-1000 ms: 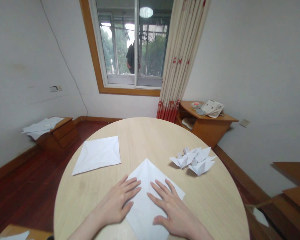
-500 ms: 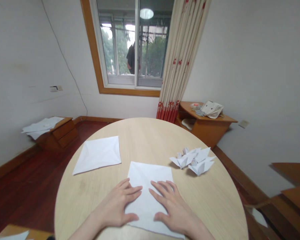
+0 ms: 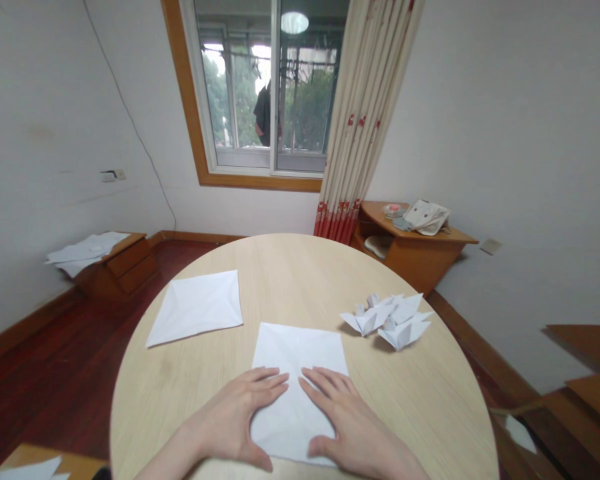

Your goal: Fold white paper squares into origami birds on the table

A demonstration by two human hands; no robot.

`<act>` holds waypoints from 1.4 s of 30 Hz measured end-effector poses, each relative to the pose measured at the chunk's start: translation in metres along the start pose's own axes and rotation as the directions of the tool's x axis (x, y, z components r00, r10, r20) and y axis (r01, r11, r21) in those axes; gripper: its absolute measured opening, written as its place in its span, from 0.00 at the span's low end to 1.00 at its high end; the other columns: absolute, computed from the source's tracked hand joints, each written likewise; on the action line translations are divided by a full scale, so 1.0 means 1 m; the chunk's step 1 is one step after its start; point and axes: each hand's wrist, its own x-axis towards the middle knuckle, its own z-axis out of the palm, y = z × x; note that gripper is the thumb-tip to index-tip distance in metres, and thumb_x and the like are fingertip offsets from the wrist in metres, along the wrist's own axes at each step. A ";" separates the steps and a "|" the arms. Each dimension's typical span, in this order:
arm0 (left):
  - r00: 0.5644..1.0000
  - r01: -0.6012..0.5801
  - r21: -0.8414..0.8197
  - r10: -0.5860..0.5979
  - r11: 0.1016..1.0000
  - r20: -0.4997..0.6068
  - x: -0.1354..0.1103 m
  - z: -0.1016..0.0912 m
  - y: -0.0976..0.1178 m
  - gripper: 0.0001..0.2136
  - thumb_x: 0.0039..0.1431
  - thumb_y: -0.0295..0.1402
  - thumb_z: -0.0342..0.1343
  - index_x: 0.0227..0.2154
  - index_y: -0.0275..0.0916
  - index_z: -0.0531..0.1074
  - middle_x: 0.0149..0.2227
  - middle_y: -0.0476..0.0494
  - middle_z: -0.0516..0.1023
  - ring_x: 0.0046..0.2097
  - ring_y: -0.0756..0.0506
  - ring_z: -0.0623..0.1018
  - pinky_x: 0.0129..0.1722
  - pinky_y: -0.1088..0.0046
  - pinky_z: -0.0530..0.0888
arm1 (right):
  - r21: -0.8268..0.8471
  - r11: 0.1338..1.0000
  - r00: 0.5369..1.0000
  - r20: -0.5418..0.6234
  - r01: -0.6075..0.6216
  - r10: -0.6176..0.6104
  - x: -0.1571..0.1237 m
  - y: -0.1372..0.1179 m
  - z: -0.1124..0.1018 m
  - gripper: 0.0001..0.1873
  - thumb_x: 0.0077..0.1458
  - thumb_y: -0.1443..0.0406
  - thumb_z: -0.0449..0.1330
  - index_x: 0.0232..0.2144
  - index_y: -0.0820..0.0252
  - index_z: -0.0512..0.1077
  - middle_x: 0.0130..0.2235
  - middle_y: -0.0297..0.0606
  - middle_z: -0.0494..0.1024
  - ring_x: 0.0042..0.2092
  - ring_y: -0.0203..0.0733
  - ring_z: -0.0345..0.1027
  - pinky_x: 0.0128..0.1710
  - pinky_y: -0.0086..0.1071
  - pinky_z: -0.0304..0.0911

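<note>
A white sheet of paper [image 3: 297, 343] with faint creases lies flat on the round wooden table [image 3: 290, 267] in front of me. My left hand [image 3: 245, 413] rests over its left edge, fingers stretched out and thumb pointing toward the near edge. On the right side of the sheet lies my right hand [image 3: 340, 413], its fingers spread and its thumb apart. Both palms face down, and neither hand grips anything. The hands cover parts of both side edges.
Another pile of white paper [image 3: 200, 303] lies at the table's left. Several folded paper pieces [image 3: 393, 320] cluster at the right. Beyond stand a corner cabinet [image 3: 410, 257] with a bag [image 3: 425, 217] and a small drawer unit [image 3: 130, 263] bearing papers.
The sheet has turned slightly, so its near edge now sits straighter and a little higher. My left thumb has moved down toward that edge; both hands' fingertips have drawn slightly nearer to me.
</note>
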 end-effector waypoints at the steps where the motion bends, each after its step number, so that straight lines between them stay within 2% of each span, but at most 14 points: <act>1: 1.000 0.001 0.001 -0.001 1.000 -0.008 0.000 0.000 0.000 0.44 0.41 0.48 0.66 0.62 0.44 0.57 0.63 0.41 0.60 0.64 0.34 0.60 0.61 0.51 0.60 | 0.001 1.000 1.000 0.001 -0.004 0.004 0.000 -0.001 0.000 0.46 0.46 0.51 0.66 0.63 0.51 0.54 0.66 0.39 0.53 0.66 0.55 0.43 0.64 0.50 0.42; 6: 0.999 0.038 -0.006 -0.038 0.999 -0.020 -0.001 -0.004 0.002 0.37 0.39 0.37 0.66 0.57 0.47 0.67 0.62 0.44 0.62 0.63 0.35 0.63 0.62 0.52 0.59 | 0.041 0.998 0.995 0.090 -0.045 0.041 -0.001 -0.005 -0.008 0.46 0.48 0.50 0.64 0.64 0.53 0.53 0.68 0.39 0.48 0.67 0.53 0.37 0.65 0.48 0.38; 10: 0.998 0.067 -0.036 -0.068 0.997 -0.018 -0.003 -0.007 0.005 0.31 0.41 0.32 0.63 0.53 0.45 0.70 0.61 0.45 0.65 0.62 0.37 0.64 0.63 0.54 0.58 | 0.115 0.992 0.985 0.166 -0.058 0.039 -0.002 -0.006 -0.018 0.43 0.51 0.47 0.61 0.64 0.53 0.53 0.68 0.38 0.45 0.68 0.52 0.33 0.66 0.48 0.32; 16: 0.993 0.069 -0.079 -0.077 0.994 -0.095 -0.004 -0.010 0.012 0.20 0.45 0.31 0.62 0.45 0.43 0.76 0.54 0.43 0.74 0.56 0.39 0.73 0.61 0.54 0.60 | 0.192 0.980 0.978 0.210 -0.044 0.003 -0.004 -0.003 -0.029 0.44 0.45 0.48 0.66 0.61 0.52 0.59 0.67 0.41 0.47 0.68 0.53 0.33 0.66 0.51 0.28; 20: 0.989 0.061 -0.114 -0.075 0.992 -0.124 -0.006 -0.012 0.015 0.16 0.49 0.33 0.61 0.43 0.41 0.76 0.50 0.41 0.78 0.52 0.41 0.76 0.59 0.55 0.64 | 0.217 0.975 0.969 0.246 -0.044 -0.010 -0.008 -0.009 -0.040 0.42 0.45 0.48 0.66 0.60 0.53 0.61 0.66 0.43 0.52 0.68 0.53 0.35 0.65 0.53 0.29; 25: 0.981 0.074 -0.159 -0.101 0.985 -0.168 -0.010 -0.014 0.015 0.12 0.50 0.34 0.61 0.38 0.38 0.76 0.47 0.40 0.79 0.50 0.41 0.77 0.55 0.59 0.69 | 0.227 0.971 0.956 0.293 -0.069 -0.001 -0.014 -0.019 -0.055 0.40 0.47 0.53 0.66 0.60 0.55 0.61 0.64 0.45 0.57 0.67 0.56 0.42 0.65 0.54 0.35; 29: 0.980 0.129 -0.190 -0.154 0.973 -0.122 -0.011 -0.023 0.020 0.12 0.49 0.32 0.60 0.38 0.39 0.75 0.47 0.43 0.79 0.48 0.42 0.77 0.52 0.63 0.71 | 0.235 0.971 0.939 0.343 -0.049 -0.036 -0.018 -0.020 -0.059 0.40 0.46 0.56 0.66 0.60 0.56 0.61 0.63 0.45 0.59 0.65 0.55 0.46 0.64 0.49 0.44; 34: 0.972 0.212 -0.214 -0.228 0.954 -0.053 -0.009 -0.038 0.031 0.12 0.48 0.31 0.60 0.37 0.40 0.77 0.46 0.45 0.79 0.48 0.42 0.77 0.51 0.65 0.70 | 0.272 0.961 0.919 0.368 0.041 -0.144 -0.019 -0.016 -0.060 0.39 0.44 0.63 0.66 0.59 0.54 0.63 0.62 0.42 0.63 0.62 0.52 0.57 0.61 0.39 0.52; 39: 0.966 0.256 -0.270 -0.259 0.928 0.028 -0.004 -0.052 0.039 0.10 0.51 0.32 0.57 0.36 0.40 0.79 0.42 0.47 0.82 0.41 0.43 0.79 0.40 0.73 0.74 | 0.427 0.899 0.899 0.351 0.098 -0.264 -0.013 -0.012 -0.070 0.37 0.44 0.56 0.67 0.58 0.55 0.66 0.57 0.39 0.71 0.56 0.51 0.65 0.58 0.36 0.56; 42: 0.965 0.261 -0.288 -0.247 0.921 0.086 0.000 -0.059 0.040 0.11 0.53 0.30 0.54 0.37 0.41 0.80 0.37 0.47 0.83 0.37 0.45 0.80 0.35 0.76 0.73 | 0.483 0.873 0.897 0.353 0.068 -0.265 -0.008 -0.007 -0.075 0.38 0.44 0.53 0.67 0.57 0.55 0.66 0.56 0.39 0.71 0.56 0.52 0.65 0.58 0.38 0.55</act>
